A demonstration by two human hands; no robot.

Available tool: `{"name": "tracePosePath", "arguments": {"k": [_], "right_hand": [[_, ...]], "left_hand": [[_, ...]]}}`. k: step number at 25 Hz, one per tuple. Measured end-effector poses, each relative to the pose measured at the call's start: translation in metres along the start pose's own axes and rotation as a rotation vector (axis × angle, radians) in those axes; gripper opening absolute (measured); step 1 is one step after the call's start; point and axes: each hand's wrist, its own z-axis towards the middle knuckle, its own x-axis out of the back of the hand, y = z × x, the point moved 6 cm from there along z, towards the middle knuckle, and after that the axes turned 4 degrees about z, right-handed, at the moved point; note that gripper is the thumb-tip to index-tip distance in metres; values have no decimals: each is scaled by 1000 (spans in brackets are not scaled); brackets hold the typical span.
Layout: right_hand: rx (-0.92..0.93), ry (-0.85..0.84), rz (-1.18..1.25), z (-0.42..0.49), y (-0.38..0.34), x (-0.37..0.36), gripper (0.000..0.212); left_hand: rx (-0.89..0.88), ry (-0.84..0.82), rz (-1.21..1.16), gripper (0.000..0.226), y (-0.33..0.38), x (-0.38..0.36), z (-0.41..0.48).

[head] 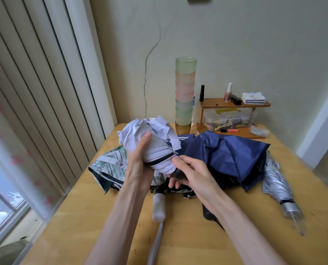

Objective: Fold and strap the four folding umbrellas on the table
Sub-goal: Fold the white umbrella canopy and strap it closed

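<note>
The left hand (138,165) is clasped round the pale lilac umbrella (155,134), palm against its gathered canopy, thumb pressed up along the cloth and fingers wrapped out of sight behind it. This umbrella is held above the wooden table (94,217), its crumpled top pointing away from the person and its pleated edge toward the right hand (191,175). That hand is curled at the bundle's lower end, its thumb touching the pleats and its fingers closed on a dark part there, too blurred to name. Beneath the hands lies a green-patterned umbrella (109,165), loose, its white handle (159,207) toward the person. A navy umbrella (226,150) sprawls unfolded just to the right, and a silver umbrella (276,180) lies rolled near the table's right edge.
</note>
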Motion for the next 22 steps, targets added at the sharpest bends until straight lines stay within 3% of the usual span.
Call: {"name": "tracePosePath", "arguments": {"k": [6,8,11,14,17,19,22], "right_hand": [[183,38,-186,-6,-14,-3,18],[148,18,-159,-3,-8,-5,14],[4,-36,5,-3,-1,-6,32],[42,-25,-26,-5,-4,-5,37],[125,65,-112,-3,-5,-6,24],[72,62,-53,-2,-1,-9,13],[-96,12,83,-5,3,-6,27]], "left_hand": [[-37,98,13,79,2,6,2],[3,39,9,79,2,2,-1],[12,-2,-21,57,4,-4,-5],[-37,80,-11,71,7,-1,-2],[-82,89,-78,80,9,3,3],[-87,20,-59,70,10,2,4],[-46,-40,-28,63,7,-2,-2]]}}
